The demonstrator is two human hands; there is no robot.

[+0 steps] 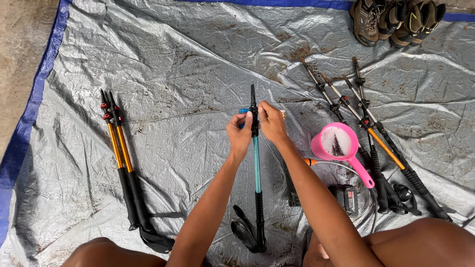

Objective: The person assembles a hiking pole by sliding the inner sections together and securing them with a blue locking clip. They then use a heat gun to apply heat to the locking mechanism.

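Fingers (246,117) pinch pole (257,168); pink scoop (337,143) holds brush (338,146).

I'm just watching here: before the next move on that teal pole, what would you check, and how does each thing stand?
1. Both hands on the teal pole: ok; left hand and right hand pinch its black upper section.
2. Pole clear of other gear: ok, it lies apart.
3. Pink scoop near the right arm: ok, beside it.
4. Cleaned orange poles kept separate: ok, far left on the tarp.
5. Muddy poles still waiting: ok, on the right.
6. Pole's clamp loosened: cannot tell.
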